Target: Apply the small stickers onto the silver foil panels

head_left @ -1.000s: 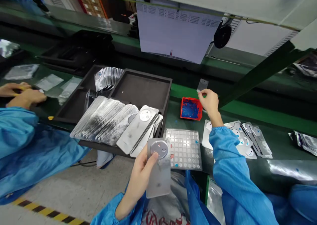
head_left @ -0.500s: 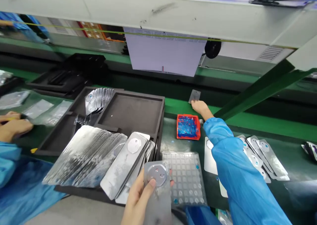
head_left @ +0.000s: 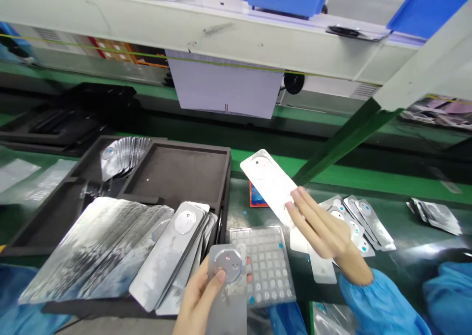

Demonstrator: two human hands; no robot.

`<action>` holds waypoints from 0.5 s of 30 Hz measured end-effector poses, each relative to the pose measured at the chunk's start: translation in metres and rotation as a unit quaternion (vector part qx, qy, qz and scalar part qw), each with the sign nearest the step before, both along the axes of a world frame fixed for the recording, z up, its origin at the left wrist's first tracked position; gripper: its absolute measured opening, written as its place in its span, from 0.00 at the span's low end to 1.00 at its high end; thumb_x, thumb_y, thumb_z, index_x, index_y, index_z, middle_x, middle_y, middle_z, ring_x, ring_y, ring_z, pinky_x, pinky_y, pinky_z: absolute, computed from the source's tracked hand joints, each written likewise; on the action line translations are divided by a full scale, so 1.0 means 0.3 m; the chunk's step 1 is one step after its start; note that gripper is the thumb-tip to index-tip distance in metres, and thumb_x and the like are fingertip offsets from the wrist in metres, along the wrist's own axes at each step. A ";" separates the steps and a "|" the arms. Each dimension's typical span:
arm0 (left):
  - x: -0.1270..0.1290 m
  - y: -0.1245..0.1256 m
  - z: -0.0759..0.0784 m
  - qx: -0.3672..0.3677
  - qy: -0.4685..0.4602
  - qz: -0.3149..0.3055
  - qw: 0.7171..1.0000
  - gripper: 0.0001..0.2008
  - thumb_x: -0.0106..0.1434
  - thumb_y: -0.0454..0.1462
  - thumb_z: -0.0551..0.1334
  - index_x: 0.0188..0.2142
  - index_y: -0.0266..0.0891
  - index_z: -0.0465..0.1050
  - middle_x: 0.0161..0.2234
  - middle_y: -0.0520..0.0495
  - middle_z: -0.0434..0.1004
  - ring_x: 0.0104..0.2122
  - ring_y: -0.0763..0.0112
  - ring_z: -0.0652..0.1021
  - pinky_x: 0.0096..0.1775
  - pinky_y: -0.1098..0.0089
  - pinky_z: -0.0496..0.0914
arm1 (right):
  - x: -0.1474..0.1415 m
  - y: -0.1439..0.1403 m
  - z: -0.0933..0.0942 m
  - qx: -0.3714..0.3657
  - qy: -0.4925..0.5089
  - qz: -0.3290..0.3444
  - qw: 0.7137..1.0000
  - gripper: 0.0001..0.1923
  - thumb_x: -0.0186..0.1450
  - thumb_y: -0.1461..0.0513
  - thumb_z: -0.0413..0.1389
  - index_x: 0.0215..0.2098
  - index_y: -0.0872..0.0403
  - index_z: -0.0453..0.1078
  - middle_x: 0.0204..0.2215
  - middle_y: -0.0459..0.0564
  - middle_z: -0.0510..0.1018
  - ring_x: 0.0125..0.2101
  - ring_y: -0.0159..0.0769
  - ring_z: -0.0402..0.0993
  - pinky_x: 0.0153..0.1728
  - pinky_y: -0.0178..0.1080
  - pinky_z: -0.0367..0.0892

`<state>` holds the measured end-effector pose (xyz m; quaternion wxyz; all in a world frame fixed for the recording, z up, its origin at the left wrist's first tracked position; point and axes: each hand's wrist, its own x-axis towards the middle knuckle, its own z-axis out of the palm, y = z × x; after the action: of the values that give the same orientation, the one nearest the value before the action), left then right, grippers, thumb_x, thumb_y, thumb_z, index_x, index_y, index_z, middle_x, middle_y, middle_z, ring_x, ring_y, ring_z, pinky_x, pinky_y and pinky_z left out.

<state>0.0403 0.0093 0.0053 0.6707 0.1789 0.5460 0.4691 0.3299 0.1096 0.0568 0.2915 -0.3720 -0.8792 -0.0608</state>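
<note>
My left hand [head_left: 199, 295] grips a grey metal plate [head_left: 225, 276] with a round raised disc, held upright at the bottom centre. My right hand [head_left: 319, 227] holds a long white plate [head_left: 271, 182] lifted at a slant above the bench, its round end pointing up and left. Under it lies a clear blister sheet [head_left: 263, 266] of small round stickers. A red tray [head_left: 258, 197] with blue contents shows partly behind the white plate.
A black foam tray [head_left: 177, 170] sits left of centre, with a fanned stack of silver plates [head_left: 110, 246] leaning across its front. Several finished plates [head_left: 363, 222] lie on the green bench at right. A green bar [head_left: 342, 138] slants overhead.
My right hand has come back from the far edge of the bench, where it set down a small grey piece. It now holds a long white plate. The view has tilted upward.
</note>
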 end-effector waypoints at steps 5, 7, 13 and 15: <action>0.019 -0.014 0.023 0.000 -0.025 -0.058 0.998 0.29 0.55 0.55 0.79 0.48 0.39 0.88 0.48 0.35 0.91 0.43 0.42 0.90 0.52 0.52 0.83 | 0.003 -0.237 0.057 0.049 -0.023 -0.012 0.998 0.29 0.76 0.70 0.59 0.71 0.43 0.72 0.59 0.47 0.83 0.60 0.53 0.80 0.58 0.46 0.85; 0.033 -0.022 0.030 -0.004 -0.034 -0.071 0.997 0.29 0.55 0.55 0.80 0.49 0.39 0.88 0.49 0.35 0.91 0.43 0.42 0.90 0.52 0.51 0.83 | 0.016 -0.291 0.061 0.077 -0.048 -0.026 0.996 0.28 0.76 0.70 0.59 0.72 0.45 0.72 0.59 0.49 0.83 0.61 0.53 0.79 0.58 0.45 0.86; 0.051 -0.060 0.016 -0.023 0.003 -0.089 0.996 0.35 0.49 0.57 0.82 0.50 0.39 0.87 0.49 0.35 0.91 0.44 0.39 0.90 0.50 0.51 0.85 | 0.152 -0.415 -0.067 0.100 -0.066 -0.125 0.985 0.24 0.77 0.68 0.57 0.68 0.46 0.76 0.60 0.52 0.83 0.61 0.52 0.81 0.57 0.47 0.86; 0.043 -0.067 -0.004 -0.031 0.016 -0.087 0.996 0.35 0.47 0.57 0.82 0.49 0.41 0.87 0.49 0.36 0.91 0.45 0.38 0.90 0.49 0.52 0.86 | 0.255 -0.411 -0.147 0.120 -0.074 -0.209 0.968 0.21 0.77 0.68 0.56 0.64 0.50 0.79 0.58 0.55 0.85 0.61 0.51 0.82 0.57 0.46 0.85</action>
<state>0.0533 -0.0110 0.0040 0.7053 0.2121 0.5532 0.3893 0.4063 -0.0138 0.0126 0.2488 -0.5043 -0.7874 -0.2527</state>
